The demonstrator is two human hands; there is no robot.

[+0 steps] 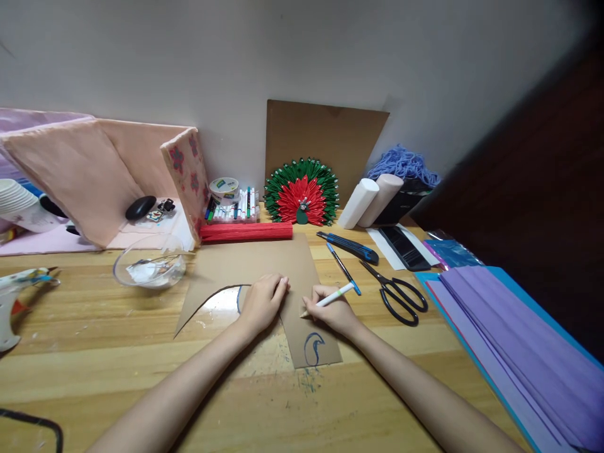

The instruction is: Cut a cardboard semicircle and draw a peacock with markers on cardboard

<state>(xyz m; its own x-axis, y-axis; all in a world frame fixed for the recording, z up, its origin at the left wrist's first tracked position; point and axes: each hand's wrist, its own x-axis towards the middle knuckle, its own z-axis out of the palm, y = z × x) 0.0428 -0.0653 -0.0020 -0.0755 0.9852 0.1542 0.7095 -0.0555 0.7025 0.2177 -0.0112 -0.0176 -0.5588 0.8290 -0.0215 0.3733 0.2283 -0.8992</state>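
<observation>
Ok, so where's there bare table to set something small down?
Bare wood shows between the glue gun and left forearm; between both forearms, in front of the flat cardboard, with blue specks near its edge; and a narrower patch between the right forearm, scissors and purple sheets. The back is crowded: red roll, markers, peacock, pale rolls.

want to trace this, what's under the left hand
Brown cardboard shows beside the left hand and seems to run under it; the part it covers cannot be seen.
</observation>
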